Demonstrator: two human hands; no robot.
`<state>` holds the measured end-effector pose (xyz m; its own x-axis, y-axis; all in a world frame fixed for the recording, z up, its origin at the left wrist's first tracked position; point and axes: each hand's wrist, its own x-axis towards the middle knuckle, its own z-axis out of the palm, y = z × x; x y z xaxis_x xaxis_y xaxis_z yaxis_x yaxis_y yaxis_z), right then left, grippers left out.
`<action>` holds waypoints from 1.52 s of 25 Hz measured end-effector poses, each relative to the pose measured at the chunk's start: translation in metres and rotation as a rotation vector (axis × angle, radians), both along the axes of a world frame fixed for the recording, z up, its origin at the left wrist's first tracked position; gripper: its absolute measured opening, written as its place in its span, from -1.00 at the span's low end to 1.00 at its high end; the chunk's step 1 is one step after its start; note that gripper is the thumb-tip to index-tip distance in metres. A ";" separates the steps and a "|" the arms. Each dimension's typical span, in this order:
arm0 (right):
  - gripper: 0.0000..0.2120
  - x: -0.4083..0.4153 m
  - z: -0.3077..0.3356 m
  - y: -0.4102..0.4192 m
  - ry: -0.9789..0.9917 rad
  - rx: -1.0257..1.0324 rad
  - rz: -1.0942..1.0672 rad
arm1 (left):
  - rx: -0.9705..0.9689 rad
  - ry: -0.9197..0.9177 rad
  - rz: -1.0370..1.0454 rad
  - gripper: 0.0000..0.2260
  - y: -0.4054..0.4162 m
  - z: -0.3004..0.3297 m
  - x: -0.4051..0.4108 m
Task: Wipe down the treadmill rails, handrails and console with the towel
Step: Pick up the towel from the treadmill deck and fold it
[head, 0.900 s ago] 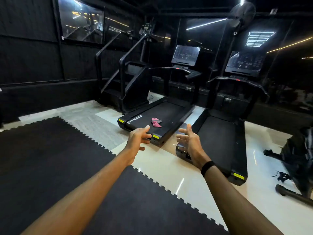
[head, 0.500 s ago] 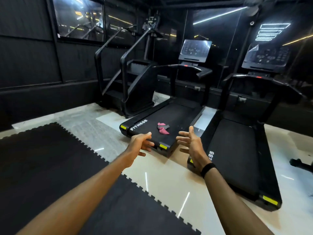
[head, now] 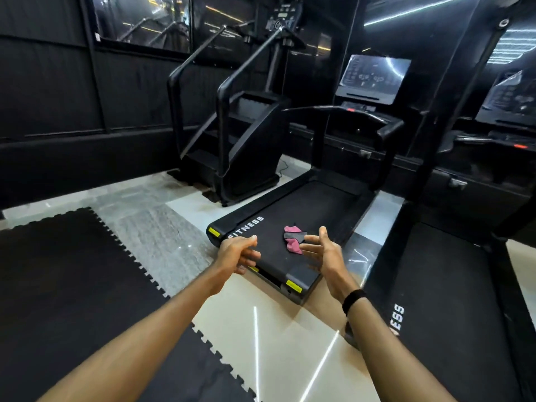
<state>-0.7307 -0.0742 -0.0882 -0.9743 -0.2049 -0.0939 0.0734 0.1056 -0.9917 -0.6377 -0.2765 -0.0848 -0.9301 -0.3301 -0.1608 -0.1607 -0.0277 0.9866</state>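
My left hand (head: 236, 253) and right hand (head: 323, 253) are held out apart, fingers loose, holding nothing. The towel (head: 293, 238) (pink, maybe partly grey) lies crumpled on the treadmill (head: 307, 210) belt, between my hands.

A stair climber (head: 232, 134) stands beyond black floor mats (head: 72, 285).

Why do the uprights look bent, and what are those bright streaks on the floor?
Head view: the wide-angle lens bows the black treadmill uprights near the edge; the streaks are ceiling strip lights mirrored in the glossy cream floor tiles; the dim room keeps the pink and grey towel soft, and the glass console screen shows glare.
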 end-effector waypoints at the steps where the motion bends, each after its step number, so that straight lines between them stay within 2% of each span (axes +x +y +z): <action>1: -0.45 -0.033 -0.013 -0.015 -0.010 0.008 0.007 | -0.003 -0.005 0.002 -0.65 -0.018 -0.011 -0.033; 8: -0.46 -0.265 -0.031 -0.090 -0.075 0.032 -0.081 | -0.015 -0.085 -0.021 -0.78 -0.114 -0.033 -0.270; 13: -0.49 -0.376 -0.060 -0.102 -0.160 0.057 -0.197 | -0.054 -0.178 -0.123 -0.82 -0.124 -0.059 -0.411; 18: -0.62 -0.503 -0.132 -0.118 -0.226 0.092 -0.227 | -0.060 -0.280 -0.182 -0.93 -0.126 -0.144 -0.550; 24: -0.71 -0.700 -0.233 -0.130 -0.340 0.110 -0.308 | -0.049 -0.402 -0.277 -0.90 -0.121 -0.232 -0.758; 29: -0.78 -0.789 -0.283 -0.144 -0.485 0.223 -0.309 | -0.102 -0.598 -0.296 -0.91 -0.119 -0.277 -0.867; 32: -0.85 -0.826 -0.344 -0.153 -0.570 0.307 -0.306 | -0.138 -0.699 -0.348 -0.85 -0.117 -0.334 -0.915; 34: -0.86 -0.846 -0.400 -0.160 -0.621 0.360 -0.286 | -0.219 -0.710 -0.459 -0.82 -0.112 -0.398 -0.945; 38: -0.86 -0.889 -0.532 -0.164 -0.642 0.531 -0.249 | -0.579 -0.630 -0.806 -0.65 -0.100 -0.531 -1.002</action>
